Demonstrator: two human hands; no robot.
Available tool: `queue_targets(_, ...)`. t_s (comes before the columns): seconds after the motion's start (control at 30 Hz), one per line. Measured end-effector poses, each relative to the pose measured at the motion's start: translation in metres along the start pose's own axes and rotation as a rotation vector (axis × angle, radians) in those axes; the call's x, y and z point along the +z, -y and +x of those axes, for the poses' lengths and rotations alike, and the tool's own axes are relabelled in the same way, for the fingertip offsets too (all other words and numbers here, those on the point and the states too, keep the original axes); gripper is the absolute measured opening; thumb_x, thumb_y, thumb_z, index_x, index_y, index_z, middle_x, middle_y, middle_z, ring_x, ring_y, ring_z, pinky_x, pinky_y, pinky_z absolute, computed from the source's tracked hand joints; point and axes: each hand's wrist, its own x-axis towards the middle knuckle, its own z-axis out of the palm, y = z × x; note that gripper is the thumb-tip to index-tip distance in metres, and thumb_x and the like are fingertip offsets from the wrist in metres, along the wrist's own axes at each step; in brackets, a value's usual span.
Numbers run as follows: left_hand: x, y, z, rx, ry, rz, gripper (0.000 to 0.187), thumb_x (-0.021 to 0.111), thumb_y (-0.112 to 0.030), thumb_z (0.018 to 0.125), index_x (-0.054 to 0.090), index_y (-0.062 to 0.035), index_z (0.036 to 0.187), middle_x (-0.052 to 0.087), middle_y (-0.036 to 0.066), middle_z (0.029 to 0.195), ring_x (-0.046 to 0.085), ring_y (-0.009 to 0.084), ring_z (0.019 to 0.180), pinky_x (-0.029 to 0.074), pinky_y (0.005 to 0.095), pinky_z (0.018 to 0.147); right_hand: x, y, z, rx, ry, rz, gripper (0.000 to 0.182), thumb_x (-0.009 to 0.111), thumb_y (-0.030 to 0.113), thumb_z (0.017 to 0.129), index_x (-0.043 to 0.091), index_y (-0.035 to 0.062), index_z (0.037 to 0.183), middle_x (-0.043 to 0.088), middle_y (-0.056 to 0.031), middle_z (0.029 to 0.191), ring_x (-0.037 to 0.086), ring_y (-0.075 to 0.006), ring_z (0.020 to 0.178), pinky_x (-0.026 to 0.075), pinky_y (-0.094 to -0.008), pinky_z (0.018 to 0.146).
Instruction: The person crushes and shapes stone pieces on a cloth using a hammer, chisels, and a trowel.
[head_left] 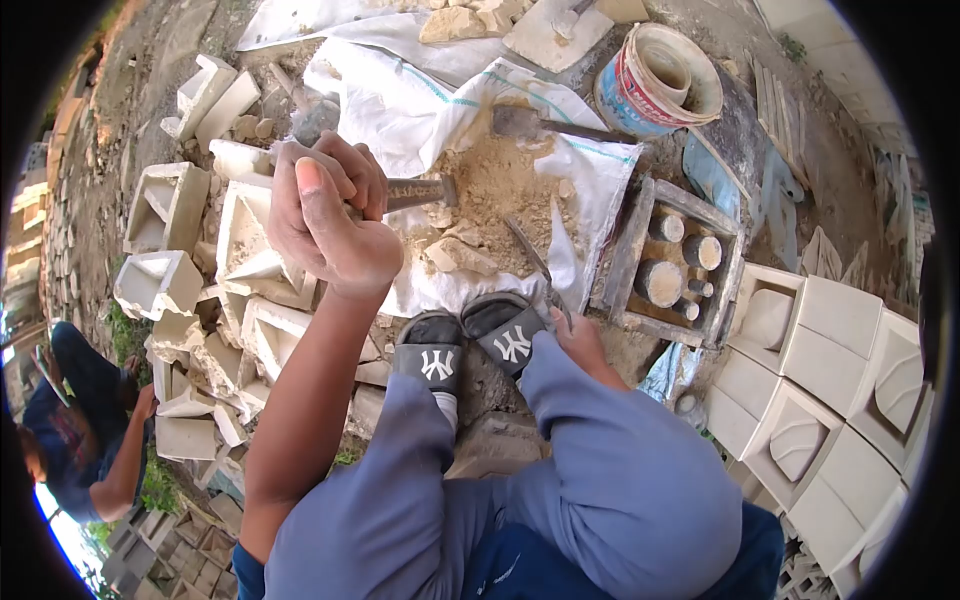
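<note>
One head-worn camera looks forward and steeply down past the wearer's knees (640,480).

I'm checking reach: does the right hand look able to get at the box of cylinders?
Probably yes: the right hand is close to the box, with nothing seen between them, though it seems to hold a metal tool, which may hamper it.

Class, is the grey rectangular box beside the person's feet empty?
No, several round, pale-topped cylinders stand inside the grey rectangular box.
</note>
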Motion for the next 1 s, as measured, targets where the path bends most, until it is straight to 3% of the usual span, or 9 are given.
queue_targets(0.13,0.001,0.002,-0.001,0.016,-0.001,0.01,0.039,0.042,-0.027,0.103,0.036,-0.0059,0.07,0.035,0.003,0.057,0.028,0.006,0.044,0.022,0.0215,0.038,-0.006,0.002,-0.015,-0.079,0.06,0.216,0.052,0.052,0.046,0.099,0.065,-0.0042,0.1,0.063,-0.0314,0.082,0.063,-0.0499,0.083,0.048,-0.0516,0.072)
queue_targets(0.2,0.001,0.003,-0.002,0.019,-0.002,-0.001,0.04,0.042,-0.027,0.103,0.036,-0.0059,0.07,0.036,0.003,0.057,0.028,0.0061,0.044,0.022,0.0215,0.038,-0.005,0.009,-0.011,0.104,0.2,0.018,0.054,0.05,0.048,0.099,0.066,-0.0031,0.101,0.064,-0.032,0.086,0.062,-0.0502,0.088,0.048,-0.0521,0.076)
queue_targets(0.43,0.003,0.001,-0.003,0.005,0.002,0.008,0.04,0.042,-0.028,0.103,0.036,-0.0065,0.069,0.038,0.004,0.058,0.03,0.0062,0.044,0.023,0.0214,0.039,0.01,-0.01,-0.01,-0.066,0.073,0.182,0.055,0.051,0.049,0.099,0.066,-0.004,0.099,0.064,-0.0313,0.086,0.062,-0.0496,0.088,0.048,-0.051,0.078)
queue_targets(0.5,0.004,0.002,-0.001,0.004,-0.005,-0.002,0.04,0.043,-0.029,0.103,0.037,-0.0065,0.07,0.038,0.004,0.058,0.03,0.0062,0.045,0.023,0.0215,0.039,0.011,-0.003,-0.004,0.116,0.107,0.026,0.054,0.052,0.049,0.098,0.066,-0.0037,0.095,0.064,-0.0316,0.085,0.062,-0.0495,0.087,0.048,-0.0503,0.076)
queue_targets(0.63,0.004,0.002,0.0,0.005,0.006,0.002,0.041,0.043,-0.029,0.103,0.037,-0.0065,0.07,0.036,0.003,0.058,0.03,0.0061,0.045,0.023,0.0214,0.038,0.02,-0.024,-0.007,0.102,0.155,0.184,0.053,0.052,0.048,0.098,0.065,-0.0029,0.092,0.064,-0.0317,0.085,0.062,-0.049,0.087,0.049,-0.0498,0.075)
queue_targets(0.73,0.002,0.003,-0.001,0.005,0.006,-0.011,0.041,0.043,-0.029,0.103,0.036,-0.0066,0.07,0.035,0.003,0.058,0.03,0.006,0.045,0.023,0.0213,0.038,0.027,-0.023,0.0,-0.129,-0.005,0.407,0.052,0.052,0.048,0.099,0.066,-0.0024,0.094,0.064,-0.0316,0.085,0.063,-0.049,0.086,0.049,-0.049,0.073)
queue_targets(0.8,0.003,0.003,-0.002,0.002,-0.004,-0.015,0.041,0.043,-0.029,0.103,0.036,-0.0067,0.07,0.035,0.003,0.058,0.03,0.0061,0.046,0.023,0.0213,0.038,0.016,-0.008,0.002,0.108,0.096,0.047,0.051,0.051,0.047,0.099,0.067,-0.0021,0.099,0.064,-0.0308,0.085,0.063,-0.0485,0.085,0.049,-0.0481,0.072)
queue_targets(0.9,0.004,0.003,0.001,0.005,0.007,-0.002,0.04,0.044,-0.029,0.103,0.036,-0.0066,0.07,0.036,0.003,0.058,0.03,0.0061,0.046,0.023,0.0213,0.038,0.012,-0.011,-0.006,-0.055,0.064,0.312,0.05,0.052,0.046,0.099,0.068,-0.0014,0.103,0.064,-0.0296,0.084,0.063,-0.048,0.082,0.049,-0.0474,0.071)
queue_targets(1.0,0.002,0.003,-0.001,0.001,0.017,-0.006,0.04,0.043,-0.029,0.103,0.036,-0.0064,0.07,0.035,0.003,0.058,0.029,0.0062,0.045,0.023,0.0212,0.038,0.016,-0.013,-0.011,-0.069,0.048,0.252,0.048,0.052,0.044,0.099,0.067,-0.0012,0.103,0.065,-0.0283,0.083,0.063,-0.0471,0.079,0.049,-0.0473,0.07)
